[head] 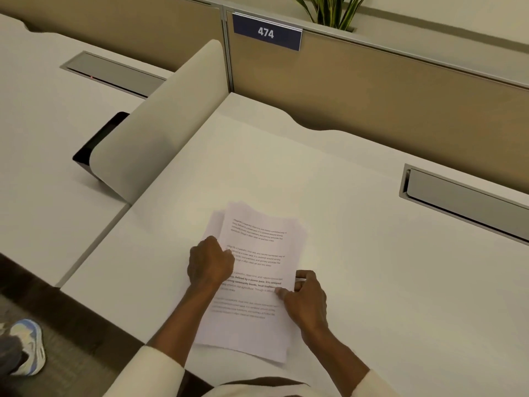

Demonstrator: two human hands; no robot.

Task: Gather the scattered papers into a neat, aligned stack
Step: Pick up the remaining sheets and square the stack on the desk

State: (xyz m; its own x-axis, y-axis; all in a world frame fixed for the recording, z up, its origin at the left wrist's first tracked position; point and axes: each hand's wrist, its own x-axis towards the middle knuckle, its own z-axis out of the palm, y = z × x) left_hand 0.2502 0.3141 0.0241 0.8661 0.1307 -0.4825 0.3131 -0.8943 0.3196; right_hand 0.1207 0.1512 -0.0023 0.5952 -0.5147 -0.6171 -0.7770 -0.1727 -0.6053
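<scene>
Lying near the desk's [357, 253] near edge, the papers [257, 282] are already being held as one pile, left hand [210, 262] curled on the left edge, right hand [305, 299] pinching the right, far corners still being squared.

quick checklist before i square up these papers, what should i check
1. All sheets gathered: ok, the papers lie in one pile on the desk; no loose sheets show.
2. Edges aligned: not ok, sheets fan out at the top left and right edges.
3. Left hand in place: ok, it presses the pile's left edge.
4. Right hand in place: ok, fingers pinch the right edge.
5. Room to tap: ok, the desk around the pile is bare.
6. Sheet count or order: cannot tell.
</scene>
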